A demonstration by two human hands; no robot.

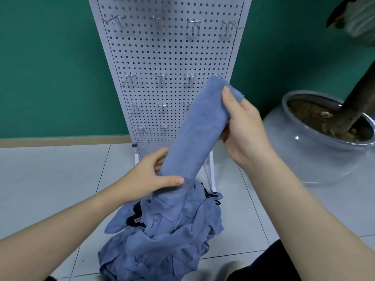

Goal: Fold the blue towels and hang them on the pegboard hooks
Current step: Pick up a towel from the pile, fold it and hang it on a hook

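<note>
The left hand (151, 177) sits low, its thumb laid across the front of the lower end of a long, narrow folded blue terry towel (194, 128) and its fingers curled behind the cloth, so it grips that end. From there the folded towel rises slantwise up and to the right, stretched between the two hands, which are well apart. The right hand (241, 126) holds the upper part, thumb pressed on the front face and fingers wrapped behind; the towel's top end sticks out just above this thumb and overlaps the right edge of the board behind it.

Behind both hands stands a tall white perforated metal pegboard (168, 57) on a white frame, set on the floor against a green wall (50, 67). Several rows of small silver wire hooks (160, 78) stick out of it; those in view carry nothing. The towel's top end lies in front of the rightmost hook of the second row, and whether it touches that hook cannot be told.

Below the hands, a crumpled heap of loose blue towels (170, 236) lies on the pale tiled floor (50, 179), with some black object partly covered inside it.

To the right of the right hand, a round grey glazed plant pot (304, 151) filled with soil holds a thick dark trunk (357, 102).
</note>
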